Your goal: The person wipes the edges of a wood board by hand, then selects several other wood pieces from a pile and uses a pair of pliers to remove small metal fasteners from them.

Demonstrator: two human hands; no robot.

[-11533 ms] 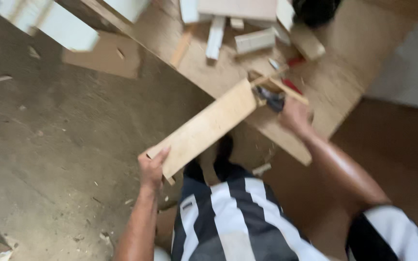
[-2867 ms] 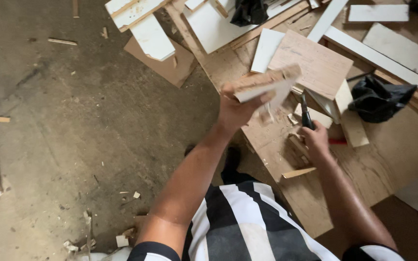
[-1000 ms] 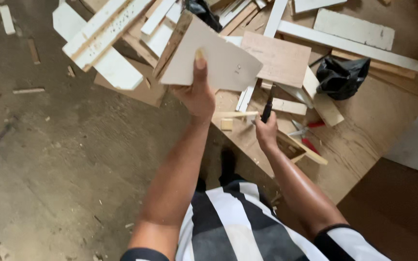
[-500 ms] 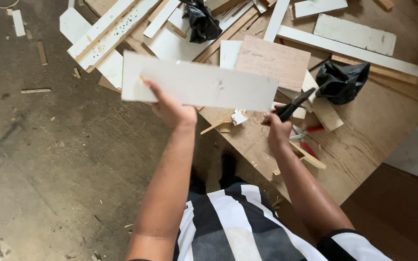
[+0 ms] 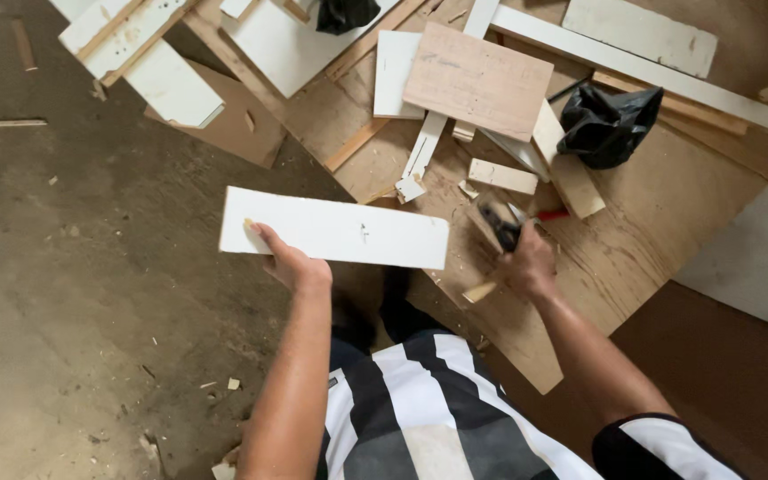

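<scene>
Left hand (image 5: 291,262) holds white board (image 5: 335,228); black bag (image 5: 606,124), wood offcuts (image 5: 501,175) near right hand (image 5: 526,262)

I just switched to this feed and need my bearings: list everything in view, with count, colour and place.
white board: one, white, held flat over the floor, centre.
hand tool: one, dark head, blurred, in the right hand.
plywood sheet: one, light brown, flat on the floor, right half.
brown panel: one, reddish brown, on the sheet, top centre.
black bag: one, black, crumpled, on the sheet, upper right.
white strips and offcuts: several, white, across the top.
concrete floor: grey, left half, with wood chips.
left hand: grips the white board's lower edge.
right hand: closed on the hand tool.
</scene>
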